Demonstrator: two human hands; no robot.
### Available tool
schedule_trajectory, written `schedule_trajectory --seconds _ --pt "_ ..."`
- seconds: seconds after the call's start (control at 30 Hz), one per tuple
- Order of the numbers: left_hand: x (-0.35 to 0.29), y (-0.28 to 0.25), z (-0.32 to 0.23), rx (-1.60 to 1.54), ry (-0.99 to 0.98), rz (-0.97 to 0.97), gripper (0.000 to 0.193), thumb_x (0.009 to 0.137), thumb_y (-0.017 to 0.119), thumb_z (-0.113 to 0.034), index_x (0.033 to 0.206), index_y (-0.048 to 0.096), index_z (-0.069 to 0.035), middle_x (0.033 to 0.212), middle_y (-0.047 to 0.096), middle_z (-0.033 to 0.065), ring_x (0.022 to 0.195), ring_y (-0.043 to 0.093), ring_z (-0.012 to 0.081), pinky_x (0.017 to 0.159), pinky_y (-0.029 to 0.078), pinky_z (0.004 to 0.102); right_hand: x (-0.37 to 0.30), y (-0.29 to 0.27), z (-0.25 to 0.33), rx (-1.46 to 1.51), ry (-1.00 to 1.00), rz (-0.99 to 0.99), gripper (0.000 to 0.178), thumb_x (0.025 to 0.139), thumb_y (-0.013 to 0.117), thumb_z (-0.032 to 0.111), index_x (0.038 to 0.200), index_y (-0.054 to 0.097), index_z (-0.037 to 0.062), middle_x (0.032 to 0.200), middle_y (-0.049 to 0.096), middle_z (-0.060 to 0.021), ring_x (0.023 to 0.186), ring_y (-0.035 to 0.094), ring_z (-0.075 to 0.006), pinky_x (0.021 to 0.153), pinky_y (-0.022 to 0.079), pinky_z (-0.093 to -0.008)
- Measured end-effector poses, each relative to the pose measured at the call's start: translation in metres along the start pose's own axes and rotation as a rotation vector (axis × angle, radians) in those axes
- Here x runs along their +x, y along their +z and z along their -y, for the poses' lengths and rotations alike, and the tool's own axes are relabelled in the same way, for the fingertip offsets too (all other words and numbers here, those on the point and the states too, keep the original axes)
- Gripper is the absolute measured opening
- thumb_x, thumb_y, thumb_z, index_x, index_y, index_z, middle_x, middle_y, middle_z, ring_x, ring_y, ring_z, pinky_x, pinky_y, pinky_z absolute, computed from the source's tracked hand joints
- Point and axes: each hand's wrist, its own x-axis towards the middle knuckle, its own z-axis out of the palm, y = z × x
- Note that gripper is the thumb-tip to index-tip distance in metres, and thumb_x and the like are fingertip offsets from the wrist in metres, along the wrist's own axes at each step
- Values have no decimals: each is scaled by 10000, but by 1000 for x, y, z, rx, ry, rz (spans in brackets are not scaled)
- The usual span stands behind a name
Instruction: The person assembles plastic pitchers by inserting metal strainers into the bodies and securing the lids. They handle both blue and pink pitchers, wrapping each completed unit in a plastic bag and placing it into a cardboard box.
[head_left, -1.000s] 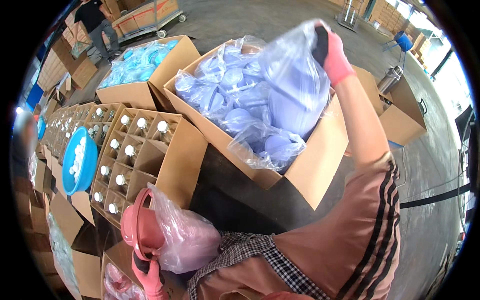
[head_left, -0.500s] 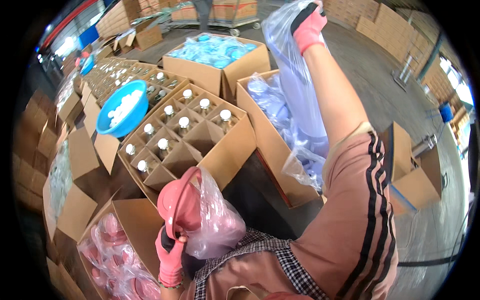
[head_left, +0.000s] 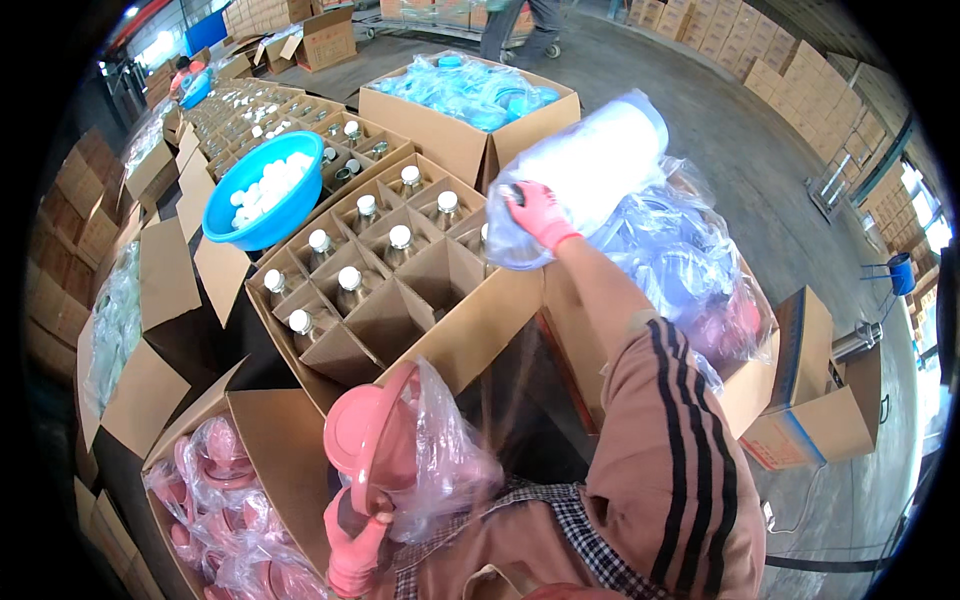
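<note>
In my left hand (head_left: pixel 358 540), gloved in pink, is a pink round plastic part (head_left: pixel 385 435) with a wide rim, its fingers closed on the rim's lower edge. A crumpled clear plastic bag (head_left: pixel 450 460) hangs around that part. My right hand (head_left: pixel 540 215), also pink-gloved, grips the near end of a clear bag holding a long pale lavender stack (head_left: pixel 600 150). That stack lies tilted over the open carton of bagged lavender parts (head_left: pixel 670 250). Between my hands stands a divided carton (head_left: pixel 490 335) of white-capped glass bottles (head_left: pixel 400 240), with some cells bare.
At left, a blue basin (head_left: pixel 262 235) of white caps rests on further bottle cartons. Bagged pink parts (head_left: pixel 225 470) fill a carton at lower left. Behind stands a carton of bagged blue parts (head_left: pixel 460 95). An open carton (head_left: pixel 820 410) sits right. Someone's legs (head_left: pixel 520 30) show far back.
My right hand has come down from high up, tipping the lavender stack from upright to lying over its carton. My left hand still holds the pink part. The person behind has moved right.
</note>
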Motion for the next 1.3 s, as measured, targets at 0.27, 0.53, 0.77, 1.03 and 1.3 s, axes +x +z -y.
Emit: schedule_trajectory --seconds 0.27,0.53,0.77,1.03,1.3 --pt "0 -4 11 28 134 -188 198 724 601 -70 872 501 16 720 515 30 644 481 101 603 397 221 2 -39 -50 -112 382 -39 379 759 501 345 909 573 5 913 568 -216 857 545 -353 765 428 -408" --pt "21 24 6 109 310 -357 149 831 491 -152 858 503 -6 667 474 -7 595 436 75 538 335 187 -147 -161 157 323 82 28 565 722 628 297 1154 410 6 1122 429 -194 1060 430 -290 897 353 -359" --pt "5 126 -29 428 567 142 493 771 527 -64 1173 288 92 1124 419 247 993 478 307 835 387 357 -209 -201 228 1677 417 656 448 871 443 364 1126 454 -4 988 510 -32 908 452 -95 777 391 -235" --pt "-21 151 -79 1218 786 646 707 630 626 -138 1184 281 134 1240 183 389 1116 271 529 930 298 462 -200 -252 213 1714 488 329 208 848 484 257 856 498 50 824 473 -14 645 455 -77 620 405 -212" --pt "25 113 -68 759 1002 48 402 789 507 -178 1141 421 -4 1216 391 198 1136 381 322 951 305 394 -131 -390 125 1682 78 38 204 877 400 232 768 505 95 638 496 0 524 472 -110 514 407 -243"
